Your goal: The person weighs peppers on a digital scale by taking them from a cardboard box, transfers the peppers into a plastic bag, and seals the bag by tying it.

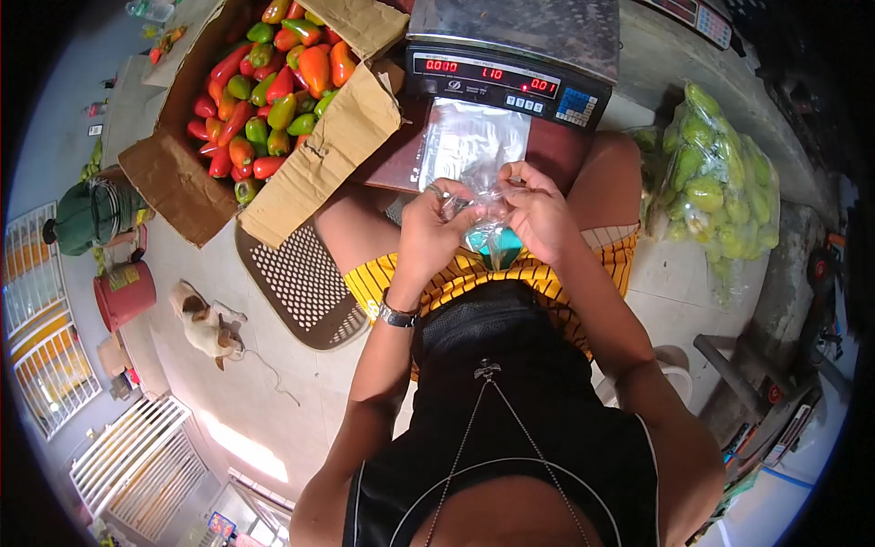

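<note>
Between my two hands, above my lap, is a crumpled clear plastic bag (490,211). My left hand (436,223) pinches its left side, with a wristwatch below on that arm. On the other side, my right hand (538,211) grips the plastic with thumb and fingers. A stack of flat clear bags (476,137) lies just beyond, on a dark red surface (556,150). Behind it stands a digital scale (510,77) with red lit digits. To its left, an open cardboard box (314,169) holds many red, orange and green peppers (273,91).
A brown perforated plastic basket (301,283) sits by my left leg. Large clear bags of green produce (715,173) stand to the right. On the tiled floor at left lies a dog (205,324), near a red bucket (125,294) and a person in green (84,217).
</note>
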Demonstrator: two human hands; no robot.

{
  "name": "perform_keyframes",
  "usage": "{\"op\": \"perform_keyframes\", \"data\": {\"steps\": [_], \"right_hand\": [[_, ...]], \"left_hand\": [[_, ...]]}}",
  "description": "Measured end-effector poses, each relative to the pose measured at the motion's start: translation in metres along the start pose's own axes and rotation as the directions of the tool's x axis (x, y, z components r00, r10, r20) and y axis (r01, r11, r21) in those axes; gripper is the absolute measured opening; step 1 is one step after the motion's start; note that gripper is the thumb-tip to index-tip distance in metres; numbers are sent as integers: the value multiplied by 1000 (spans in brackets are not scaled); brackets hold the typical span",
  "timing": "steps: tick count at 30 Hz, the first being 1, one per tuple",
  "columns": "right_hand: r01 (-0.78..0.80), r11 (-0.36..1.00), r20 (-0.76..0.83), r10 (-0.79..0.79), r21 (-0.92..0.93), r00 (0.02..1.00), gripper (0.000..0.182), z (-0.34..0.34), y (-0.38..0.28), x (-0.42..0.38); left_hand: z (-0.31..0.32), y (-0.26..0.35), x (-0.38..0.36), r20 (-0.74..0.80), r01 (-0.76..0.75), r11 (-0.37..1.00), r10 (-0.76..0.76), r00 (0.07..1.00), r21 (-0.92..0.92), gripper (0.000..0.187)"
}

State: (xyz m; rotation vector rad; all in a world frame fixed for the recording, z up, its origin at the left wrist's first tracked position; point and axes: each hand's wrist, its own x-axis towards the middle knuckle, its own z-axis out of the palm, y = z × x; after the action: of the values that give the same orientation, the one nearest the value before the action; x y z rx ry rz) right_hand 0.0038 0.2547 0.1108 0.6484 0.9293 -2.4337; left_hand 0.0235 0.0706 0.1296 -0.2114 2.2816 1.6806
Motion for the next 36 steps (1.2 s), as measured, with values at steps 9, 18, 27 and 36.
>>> {"op": "perform_keyframes", "data": {"steps": [9, 18, 27, 36], "right_hand": [[-3, 937, 161, 63, -349, 985, 23, 1, -6, -8], [332, 13, 240, -664, -943, 708, 36, 0, 1, 13], [593, 89, 475, -510, -800, 717, 29, 0, -1, 7], [108, -266, 240, -535, -958, 810, 22, 8, 10, 12]], "left_hand": [[-3, -38, 14, -72, 63, 888, -108, 992, -456, 9], [7, -24, -7, 166, 146, 385, 19, 986, -911, 19], [9, -19, 7, -96, -348, 798, 447, 890, 492, 46], [29, -1, -1, -78, -205, 755, 321, 944, 623, 85]]}}
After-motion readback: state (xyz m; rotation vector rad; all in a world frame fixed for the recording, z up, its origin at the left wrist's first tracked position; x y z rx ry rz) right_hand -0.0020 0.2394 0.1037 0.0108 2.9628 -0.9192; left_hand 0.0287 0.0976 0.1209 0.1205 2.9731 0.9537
